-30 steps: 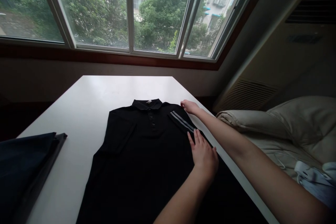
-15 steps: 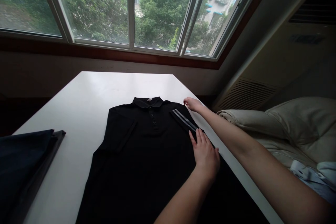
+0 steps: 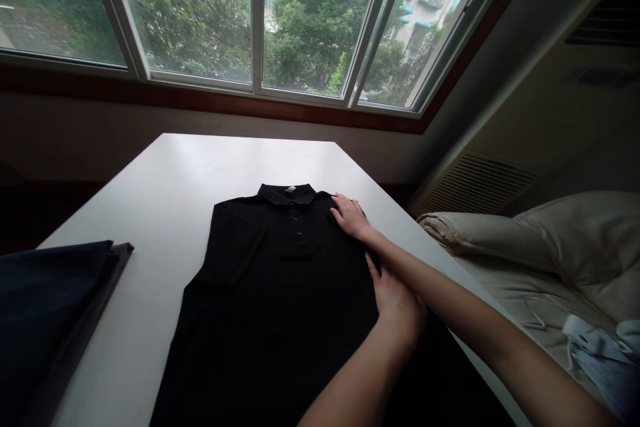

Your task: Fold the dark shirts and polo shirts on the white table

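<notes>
A black polo shirt (image 3: 295,307) lies front up on a white table (image 3: 200,163), its buttoned collar toward the window. The sleeve at the left is folded inward over the front. My right hand (image 3: 351,215) rests flat, fingers stretched out, on the shirt's right shoulder and covers the folded sleeve there. Nearer to me, my left hand (image 3: 399,297) presses on the right side of the shirt. Its thumb side shows with fingers extended, while my right forearm crosses over the other fingers and hides them.
Dark folded clothes (image 3: 50,307) lie at the table's left edge. A beige padded seat (image 3: 565,233) stands to the right, with a light blue garment (image 3: 600,353) and a white hanger (image 3: 537,313) on it. Windows (image 3: 300,20) line the far wall.
My right hand has let go of the shoulder edge and moved left and slightly down onto the sleeve, flattening out. The striped cuff is now covered. My left hand has shifted slightly down.
</notes>
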Action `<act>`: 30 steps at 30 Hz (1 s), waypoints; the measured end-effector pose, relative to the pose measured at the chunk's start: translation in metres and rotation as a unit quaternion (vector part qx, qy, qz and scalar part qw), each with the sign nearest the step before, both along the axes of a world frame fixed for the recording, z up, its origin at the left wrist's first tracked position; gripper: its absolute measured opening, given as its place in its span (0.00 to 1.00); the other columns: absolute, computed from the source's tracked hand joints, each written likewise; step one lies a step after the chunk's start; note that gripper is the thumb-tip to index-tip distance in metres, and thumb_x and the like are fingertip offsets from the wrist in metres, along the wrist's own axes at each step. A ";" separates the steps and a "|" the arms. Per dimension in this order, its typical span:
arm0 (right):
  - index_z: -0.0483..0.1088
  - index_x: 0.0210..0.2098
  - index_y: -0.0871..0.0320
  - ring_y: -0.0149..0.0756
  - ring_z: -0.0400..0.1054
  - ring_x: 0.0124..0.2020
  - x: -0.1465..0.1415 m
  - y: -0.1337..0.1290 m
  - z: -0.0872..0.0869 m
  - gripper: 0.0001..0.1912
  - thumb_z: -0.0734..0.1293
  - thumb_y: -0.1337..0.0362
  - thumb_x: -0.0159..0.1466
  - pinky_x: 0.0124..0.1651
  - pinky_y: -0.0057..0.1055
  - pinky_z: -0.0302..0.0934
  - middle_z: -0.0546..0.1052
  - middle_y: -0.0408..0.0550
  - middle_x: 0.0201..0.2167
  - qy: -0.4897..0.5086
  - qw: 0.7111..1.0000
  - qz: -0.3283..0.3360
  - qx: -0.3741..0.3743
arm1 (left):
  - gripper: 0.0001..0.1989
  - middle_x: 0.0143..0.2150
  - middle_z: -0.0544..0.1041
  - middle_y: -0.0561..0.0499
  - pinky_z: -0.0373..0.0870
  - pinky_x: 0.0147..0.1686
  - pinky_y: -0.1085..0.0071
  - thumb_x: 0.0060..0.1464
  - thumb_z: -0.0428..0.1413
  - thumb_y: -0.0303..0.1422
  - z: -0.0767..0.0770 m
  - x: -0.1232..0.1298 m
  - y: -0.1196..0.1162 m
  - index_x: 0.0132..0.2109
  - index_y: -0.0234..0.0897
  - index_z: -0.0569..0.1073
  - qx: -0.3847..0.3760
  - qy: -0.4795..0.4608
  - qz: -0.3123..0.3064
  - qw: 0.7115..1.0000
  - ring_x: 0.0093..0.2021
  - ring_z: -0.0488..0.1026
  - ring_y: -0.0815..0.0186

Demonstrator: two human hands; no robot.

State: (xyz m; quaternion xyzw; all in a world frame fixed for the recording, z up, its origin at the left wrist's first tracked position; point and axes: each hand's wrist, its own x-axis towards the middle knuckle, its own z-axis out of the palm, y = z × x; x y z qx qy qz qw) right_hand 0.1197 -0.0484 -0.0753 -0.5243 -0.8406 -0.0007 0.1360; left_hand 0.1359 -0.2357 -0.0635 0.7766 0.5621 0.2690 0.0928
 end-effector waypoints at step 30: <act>0.71 0.49 0.57 0.45 0.62 0.53 -0.203 -0.039 0.084 0.15 0.61 0.60 0.65 0.53 0.37 0.58 0.70 0.54 0.50 -0.030 0.983 0.173 -0.050 | 0.28 0.68 0.59 0.35 0.53 0.65 0.58 0.63 0.48 0.43 0.011 -0.099 -0.103 0.62 0.27 0.64 0.019 0.057 -0.167 0.984 0.68 0.54 0.55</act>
